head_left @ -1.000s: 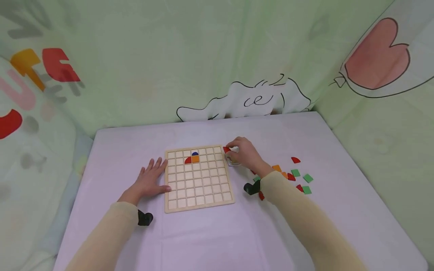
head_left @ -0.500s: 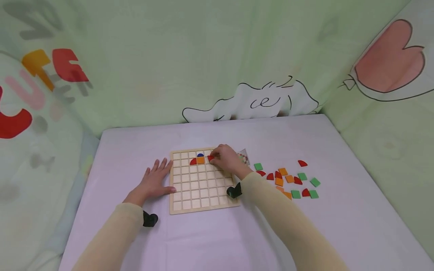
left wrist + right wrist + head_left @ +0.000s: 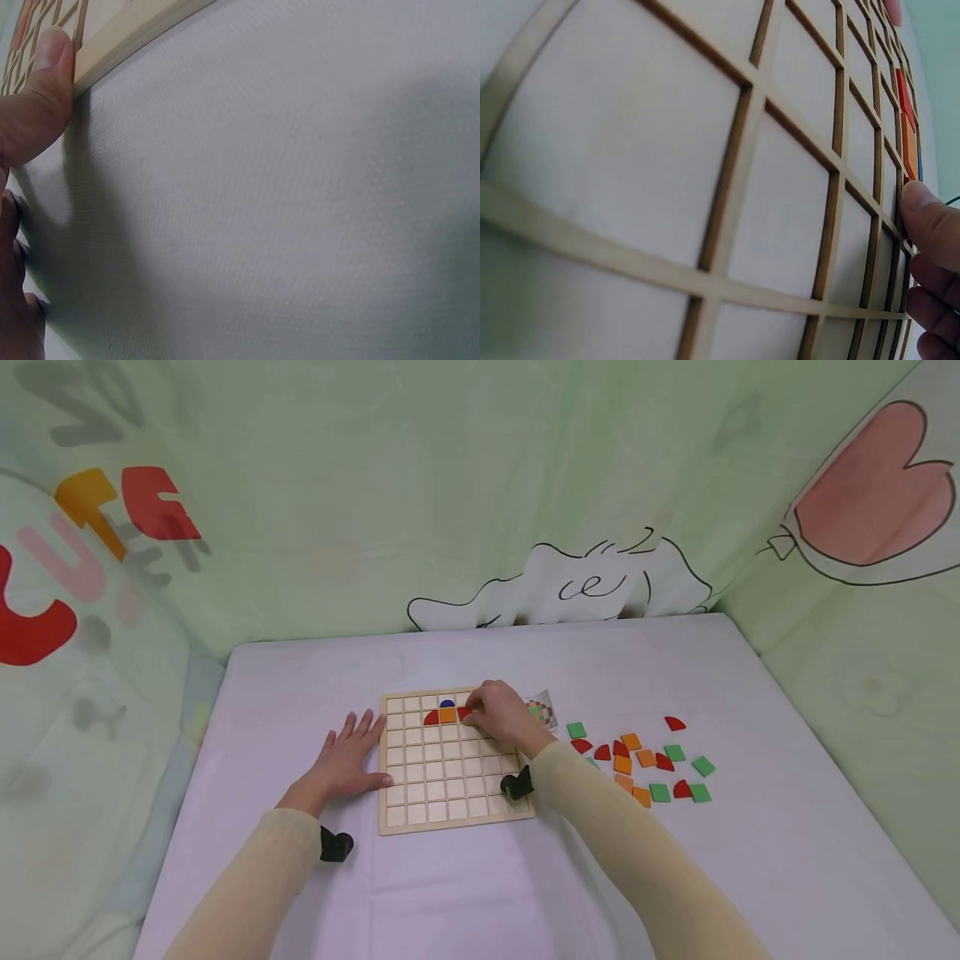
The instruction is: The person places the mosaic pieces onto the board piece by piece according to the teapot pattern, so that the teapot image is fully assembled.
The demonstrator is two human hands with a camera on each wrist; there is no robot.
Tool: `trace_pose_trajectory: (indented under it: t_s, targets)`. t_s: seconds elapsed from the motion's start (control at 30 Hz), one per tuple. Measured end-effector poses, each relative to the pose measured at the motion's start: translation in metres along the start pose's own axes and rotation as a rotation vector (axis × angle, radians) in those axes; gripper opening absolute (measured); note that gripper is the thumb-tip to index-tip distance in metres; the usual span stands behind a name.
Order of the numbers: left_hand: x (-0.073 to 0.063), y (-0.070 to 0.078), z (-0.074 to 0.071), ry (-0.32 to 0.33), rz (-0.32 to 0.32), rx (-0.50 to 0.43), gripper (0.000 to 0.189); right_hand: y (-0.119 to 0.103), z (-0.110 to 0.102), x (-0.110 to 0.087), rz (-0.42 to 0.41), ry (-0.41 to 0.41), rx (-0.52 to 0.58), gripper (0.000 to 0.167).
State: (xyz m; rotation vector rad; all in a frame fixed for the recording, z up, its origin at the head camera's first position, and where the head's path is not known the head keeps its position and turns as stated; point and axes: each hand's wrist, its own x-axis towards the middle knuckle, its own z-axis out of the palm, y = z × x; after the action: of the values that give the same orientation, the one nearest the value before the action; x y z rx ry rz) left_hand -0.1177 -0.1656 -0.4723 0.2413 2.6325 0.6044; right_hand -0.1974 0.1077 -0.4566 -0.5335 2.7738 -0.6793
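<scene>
A wooden grid board (image 3: pixel 435 772) lies on the table. In its upper rows sit a blue half-round piece (image 3: pixel 447 703), an orange square tile (image 3: pixel 447 715) and a red quarter-circle tile (image 3: pixel 431 718). My right hand (image 3: pixel 501 714) pinches another red quarter-circle tile (image 3: pixel 464 714) at the cell just right of the orange square; the right wrist view shows thumb (image 3: pixel 922 199) and fingers close over the grid there, mostly hiding that tile. With fingers spread, my left hand (image 3: pixel 341 766) rests at the board's left edge, its thumb (image 3: pixel 51 49) lying on the wooden rim.
A printed pattern card (image 3: pixel 542 708) lies past the board's upper right corner, partly behind the right hand. Farther right, loose green squares (image 3: pixel 660 792), orange squares (image 3: pixel 632 741) and red quarter-circles (image 3: pixel 675 723) are scattered on the pale tablecloth (image 3: pixel 450 893). Curtains enclose the table.
My right hand has carried the red quarter-circle tile leftward from beside the card onto the board, next to the orange square. The left hand stays at the board's edge.
</scene>
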Motion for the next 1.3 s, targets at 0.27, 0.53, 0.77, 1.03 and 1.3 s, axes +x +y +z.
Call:
trace_pose_trajectory:
  t_s: [0.27, 0.53, 0.77, 1.03, 1.3]
  targets:
    - [0.000, 0.000, -0.001, -0.005, -0.004, -0.001, 0.105, 0.002, 0.001, -0.001, -0.027, 0.011, -0.001, 0.019]
    - [-0.001, 0.003, -0.003, -0.007, 0.000, 0.006, 0.104, 0.005, -0.001, -0.004, -0.057, 0.014, -0.025, 0.019]
    - [0.001, 0.001, -0.002, -0.015, 0.001, -0.001, 0.104, 0.004, -0.003, -0.005, -0.064, 0.001, -0.002, 0.020]
    - [0.000, 0.004, 0.000, -0.022, -0.008, -0.002, 0.105, 0.006, -0.006, -0.009, -0.056, 0.015, 0.021, 0.021]
    - [-0.001, 0.003, 0.000, -0.016, -0.001, 0.020, 0.105, 0.018, -0.028, -0.024, -0.036, 0.096, 0.054, 0.023]
